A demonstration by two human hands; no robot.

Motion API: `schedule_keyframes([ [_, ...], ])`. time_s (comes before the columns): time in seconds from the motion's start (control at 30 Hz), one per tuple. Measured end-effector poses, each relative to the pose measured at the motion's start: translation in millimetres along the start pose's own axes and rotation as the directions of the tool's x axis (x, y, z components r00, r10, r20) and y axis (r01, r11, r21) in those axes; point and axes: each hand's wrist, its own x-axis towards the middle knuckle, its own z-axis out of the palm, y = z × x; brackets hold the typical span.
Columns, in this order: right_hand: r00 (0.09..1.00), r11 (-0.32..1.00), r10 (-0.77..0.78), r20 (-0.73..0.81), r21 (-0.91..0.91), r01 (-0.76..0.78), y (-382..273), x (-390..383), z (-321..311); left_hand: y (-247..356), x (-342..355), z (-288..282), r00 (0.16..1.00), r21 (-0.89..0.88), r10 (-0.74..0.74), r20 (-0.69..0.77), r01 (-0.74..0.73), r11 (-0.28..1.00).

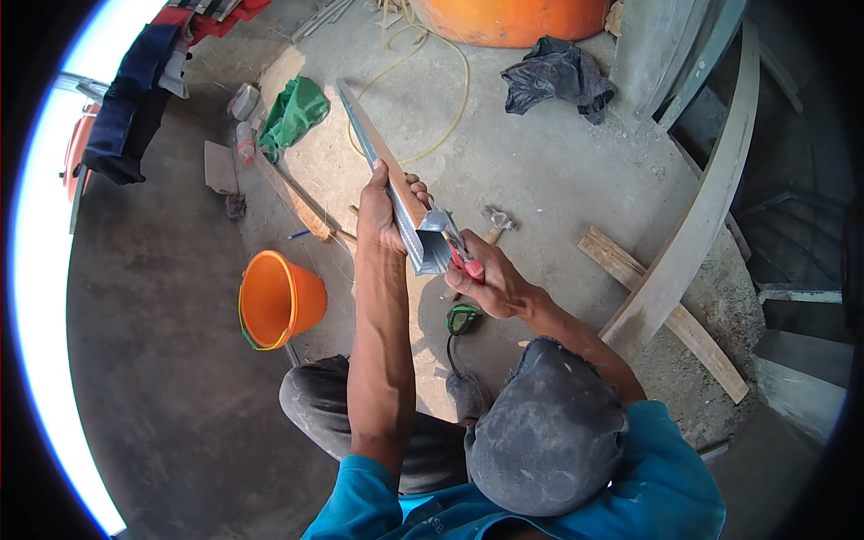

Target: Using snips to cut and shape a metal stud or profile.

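Overhead, the largest surface is the rough grey concrete floor (558, 162), dusty and pale where sun hits it, darker and smoother on the left. At the top edge sits a big round orange tank (513, 18), smooth-skinned, with a crumpled black plastic bag (558, 76) just beside it. A long curved grey beam (711, 198) runs down the right side, and a weathered wooden plank (670, 315) passes beneath its lower end. Left of the hands stands an orange plastic bucket (279, 301), conical and open-mouthed, and farther up lies a crumpled green sack (292, 112). A thin yellowish rope (454, 108) loops across the floor near the tank.

Between the hands runs the metal channel (382, 157), a long, folded strip of dull silver sheet metal, angled from upper left down to its near end at the centre. The left hand (389, 209) wraps the channel from below, fingers curled tight around it, forearm rising straight up from the bent knee. The right hand (490, 281) is clenched on the red handles of tin snips (461, 256), whose blades meet the channel's near end, wrist cocked inward. A hammer (498, 220) lies just beyond, and a green-and-black tape measure (463, 318) rests on the floor beneath the right hand.
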Motion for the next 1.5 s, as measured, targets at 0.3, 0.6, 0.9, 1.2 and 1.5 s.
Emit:
schedule_keyframes([
  [0.3,1.000,0.992,-0.018,-0.017,0.121,0.020,10.3,-2.3,14.2,0.5,1.1,-6.6,0.999,-0.042,-0.037,0.013,0.037,0.998],
  [0.6,1.000,0.995,-0.016,-0.019,0.096,0.018,17.0,-2.5,13.8,0.4,1.7,-9.3,1.000,-0.017,-0.019,-0.003,0.019,1.000],
  [0.9,0.998,0.995,-0.050,-0.035,0.084,0.053,26.2,-4.4,5.3,4.8,0.8,-19.7,1.000,-0.011,0.009,-0.025,-0.010,1.000],
  [1.2,0.990,0.919,0.076,0.115,-0.394,-0.025,-14.1,-1.2,-48.0,5.3,-7.4,-26.5,0.997,0.078,0.033,-0.071,-0.027,0.997],
  [1.5,0.950,0.762,0.121,0.289,-0.640,0.097,-40.0,27.4,-74.4,4.5,-14.8,-15.4,0.982,0.199,0.128,-0.137,-0.099,0.975],
])
